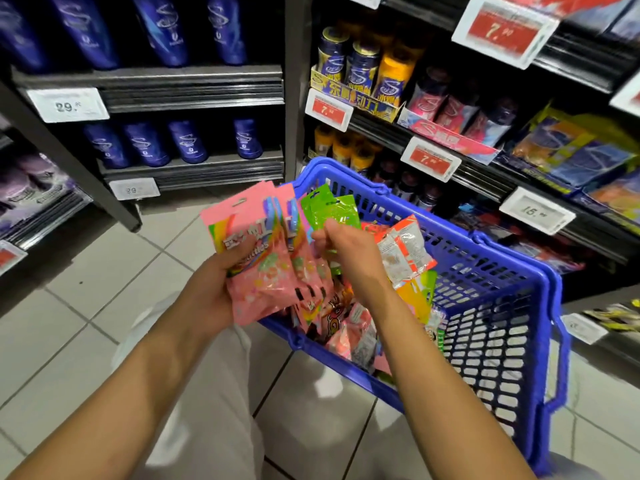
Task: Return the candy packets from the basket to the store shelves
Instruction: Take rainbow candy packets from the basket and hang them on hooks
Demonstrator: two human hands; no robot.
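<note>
A blue plastic basket stands on the tiled floor at the foot of the shelves, with several candy packets inside it. My left hand grips a fanned stack of pink candy packets over the basket's near-left corner. My right hand pinches green candy packets just above the basket, right beside the pink stack. An orange and white packet lies at the top of the pile, next to my right hand.
Store shelves on the right carry cans, tubes and candy bags behind red and white price tags. A left shelf unit holds blue bottles. Pale tiled floor stretches to the left of the basket.
</note>
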